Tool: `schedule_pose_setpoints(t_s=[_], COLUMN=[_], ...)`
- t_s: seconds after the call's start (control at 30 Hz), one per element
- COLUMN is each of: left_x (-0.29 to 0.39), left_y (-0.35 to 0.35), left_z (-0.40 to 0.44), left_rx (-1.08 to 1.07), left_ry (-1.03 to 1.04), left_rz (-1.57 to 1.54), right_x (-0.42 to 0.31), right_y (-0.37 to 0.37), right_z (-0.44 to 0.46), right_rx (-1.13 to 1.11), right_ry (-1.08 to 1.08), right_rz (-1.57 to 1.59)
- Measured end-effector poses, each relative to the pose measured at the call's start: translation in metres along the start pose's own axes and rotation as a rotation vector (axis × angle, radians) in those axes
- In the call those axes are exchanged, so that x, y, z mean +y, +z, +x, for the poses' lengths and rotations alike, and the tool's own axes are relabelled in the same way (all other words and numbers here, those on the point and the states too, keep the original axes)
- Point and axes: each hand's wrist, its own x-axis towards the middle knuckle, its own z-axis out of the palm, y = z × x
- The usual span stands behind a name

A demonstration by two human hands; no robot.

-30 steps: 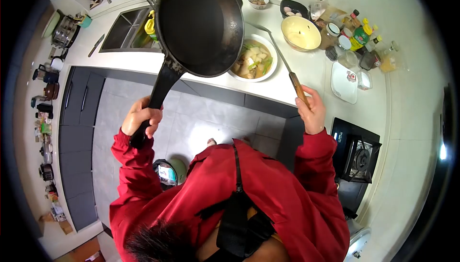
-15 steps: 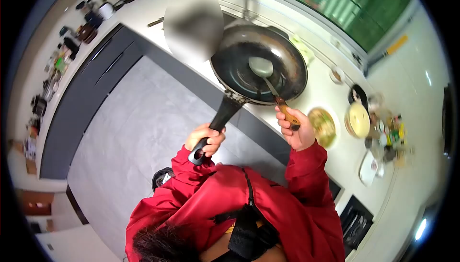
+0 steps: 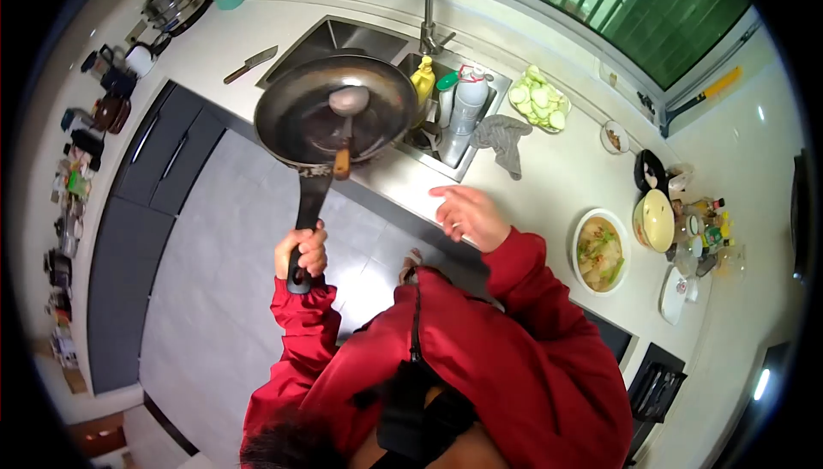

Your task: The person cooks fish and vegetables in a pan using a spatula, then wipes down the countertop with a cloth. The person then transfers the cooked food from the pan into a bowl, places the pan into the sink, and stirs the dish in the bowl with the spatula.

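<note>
The left hand (image 3: 300, 253) is gripping the black handle (image 3: 313, 203) near its end, fingers closed around it, while the wok (image 3: 283, 117) is hanging over the desk's (image 3: 201, 53) front edge, partly covering the sink (image 3: 330, 33). The right hand (image 3: 470, 216) is hovering beside that edge, fingers loosely spread, holding nothing. A ladle (image 3: 349, 101) is lying in the wok, its wooden grip reaching the rim. The wok is probably feeling rigid and front-heavy, its weight straining the wrist; gripping closer to the pan would be giving better leverage. The loose ladle may be sliding easily under tilt.
</note>
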Motion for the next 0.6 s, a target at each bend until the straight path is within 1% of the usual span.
schedule_pose_setpoints(t_s=[0.07,0.13,0.17,0.2,0.23,0.27,0.33,0.37,0.43,0.47,0.53,0.6], left_x=[0.029,0.054,0.070,0.080,0.090,0.099,0.124,0.133,0.156,0.167,0.182,0.204], left_y=[-0.012,-0.021,-0.026,-0.029,-0.029,-0.029,-0.038,-0.043,-0.051,-0.058,-0.078,-0.105], left_z=[0.025,0.048,0.060,0.072,0.084,0.095,0.124,0.137,0.162,0.173,0.185,0.206], left_rx=[-0.040,-0.039,-0.051,0.030,0.081,0.134,0.144,0.143,0.153,0.158,0.120,0.083], left_ry=[-0.016,-0.034,-0.047,-0.026,-0.021,-0.016,-0.027,-0.049,-0.081,-0.121,-0.174,-0.258], left_rz=[0.028,0.007,-0.024,0.012,0.035,0.055,0.042,0.036,0.045,0.050,0.028,0.012], right_x=[0.014,0.044,0.062,0.049,0.025,0.019,0.017,0.022,0.035,0.037,0.047,0.069], right_y=[-0.043,-0.112,-0.156,-0.169,-0.171,-0.176,-0.187,-0.194,-0.200,-0.198,-0.190,-0.198], right_z=[0.036,0.090,0.123,0.136,0.140,0.156,0.188,0.200,0.220,0.224,0.210,0.206], right_rx=[0.287,0.570,0.755,0.846,0.756,0.737,0.956,0.949,0.880,0.881,0.958,1.026], right_ry=[-0.105,-0.293,-0.343,-0.281,-0.182,-0.183,0.243,0.244,0.458,0.476,0.294,0.118], right_rz=[-0.083,-0.308,-0.654,-0.833,-0.899,-0.909,-1.245,-1.248,-1.310,-1.301,-1.400,-1.361])
